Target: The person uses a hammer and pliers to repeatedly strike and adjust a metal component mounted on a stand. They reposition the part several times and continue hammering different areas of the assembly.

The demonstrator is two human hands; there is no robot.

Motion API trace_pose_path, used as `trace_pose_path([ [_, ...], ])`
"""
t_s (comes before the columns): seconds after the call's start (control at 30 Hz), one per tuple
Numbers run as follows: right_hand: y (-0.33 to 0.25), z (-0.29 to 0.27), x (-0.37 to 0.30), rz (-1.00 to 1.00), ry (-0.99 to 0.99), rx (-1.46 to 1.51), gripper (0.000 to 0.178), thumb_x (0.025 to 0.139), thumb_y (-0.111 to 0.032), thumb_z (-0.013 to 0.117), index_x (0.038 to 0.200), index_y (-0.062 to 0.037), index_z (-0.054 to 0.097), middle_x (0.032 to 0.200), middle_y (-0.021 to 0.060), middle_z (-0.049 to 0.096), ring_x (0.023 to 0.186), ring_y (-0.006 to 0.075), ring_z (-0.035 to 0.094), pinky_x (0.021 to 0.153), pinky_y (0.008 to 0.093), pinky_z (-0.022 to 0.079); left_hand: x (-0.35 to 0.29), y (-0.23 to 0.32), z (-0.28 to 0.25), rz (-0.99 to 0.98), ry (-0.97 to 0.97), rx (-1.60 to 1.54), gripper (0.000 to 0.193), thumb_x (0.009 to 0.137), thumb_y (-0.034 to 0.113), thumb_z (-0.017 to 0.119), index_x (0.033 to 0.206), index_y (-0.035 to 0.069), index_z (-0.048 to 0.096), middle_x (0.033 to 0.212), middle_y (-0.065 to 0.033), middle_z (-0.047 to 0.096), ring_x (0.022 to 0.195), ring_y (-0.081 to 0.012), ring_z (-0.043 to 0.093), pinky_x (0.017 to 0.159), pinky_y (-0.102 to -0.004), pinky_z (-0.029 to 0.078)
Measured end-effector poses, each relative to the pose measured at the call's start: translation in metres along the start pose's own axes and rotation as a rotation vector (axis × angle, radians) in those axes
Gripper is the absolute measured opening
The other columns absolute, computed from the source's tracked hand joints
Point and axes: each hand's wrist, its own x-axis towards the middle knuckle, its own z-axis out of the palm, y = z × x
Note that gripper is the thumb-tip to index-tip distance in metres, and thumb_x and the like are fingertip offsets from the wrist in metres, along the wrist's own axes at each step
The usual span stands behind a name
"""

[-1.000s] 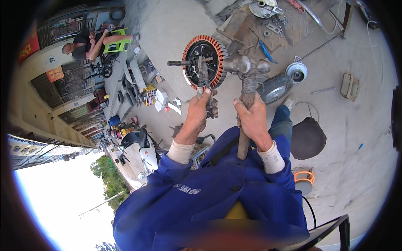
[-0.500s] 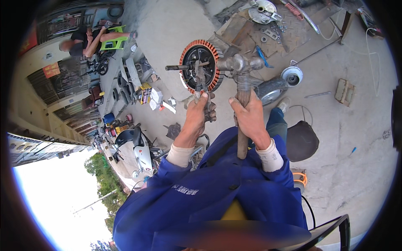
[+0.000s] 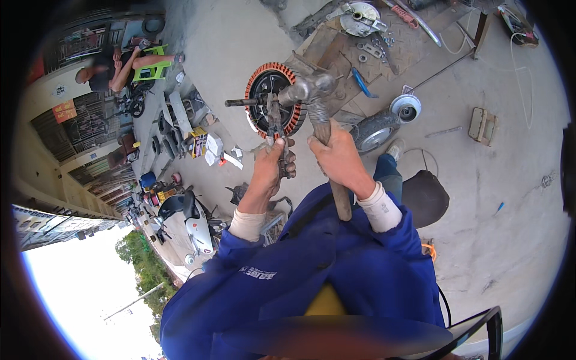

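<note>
A hub motor stator (image 3: 257, 81) with an orange-toothed rim and a black spoked centre stands ahead of me. A metal shaft (image 3: 240, 103) sticks out of its centre to the left. My left hand (image 3: 267, 171) grips dark pliers (image 3: 273, 123), whose jaws reach to the shaft at the stator's middle. My right hand (image 3: 343, 157) is wrapped round the wooden handle of a hammer (image 3: 340, 201), with wire-like coils below its steel head (image 3: 312, 87). The hammer head is at the shaft's right end and hides it; contact cannot be made out.
Right of the stator lie a small tyred wheel (image 3: 375, 131) and a round metal hub (image 3: 406, 109). Blue-handled tool (image 3: 363, 84), drum plate (image 3: 362, 19) and small hardware lie on a metal sheet beyond. A dark stool seat (image 3: 425, 198) is at right. A person (image 3: 111, 69) sits far left.
My right hand has swung the hammer leftward, bringing its head from beside the stator's right rim to the shaft. My left hand keeps its hold on the pliers. The whole view has shifted slightly.
</note>
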Motion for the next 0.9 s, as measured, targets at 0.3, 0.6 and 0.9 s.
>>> trace_pose_path([
  [0.3,-0.014,-0.016,-0.032,0.113,0.213,0.321,0.017,0.097,-0.008,0.068,0.101,-0.0022,0.053,0.066,0.0004,0.056,0.050,0.0094,0.054,0.044,0.0294,0.043,-0.006,-0.005,0.007,0.069,-0.041,0.146,0.048,0.109,0.045,0.057,0.125,0.001,0.061,0.082,-0.0030,0.060,0.066,-0.0143,0.057,0.061,-0.0310,0.051],
  [0.6,-0.008,-0.004,-0.032,0.142,0.171,0.293,0.017,0.096,-0.010,0.069,0.097,-0.0026,0.053,0.065,0.0015,0.057,0.049,0.0105,0.055,0.044,0.0306,0.044,-0.002,-0.007,0.004,0.078,0.034,0.099,0.044,0.108,0.044,0.059,0.121,0.001,0.060,0.080,-0.0029,0.059,0.063,-0.0144,0.058,0.056,-0.0305,0.050],
  [0.9,-0.007,0.002,-0.031,0.131,0.140,0.240,0.018,0.096,-0.010,0.069,0.099,-0.0019,0.053,0.063,0.0026,0.057,0.048,0.0116,0.056,0.044,0.0316,0.045,0.000,-0.004,-0.002,0.067,0.032,0.136,0.048,0.109,0.045,0.055,0.126,0.000,0.060,0.082,-0.0044,0.059,0.065,-0.0160,0.057,0.061,-0.0326,0.051],
])
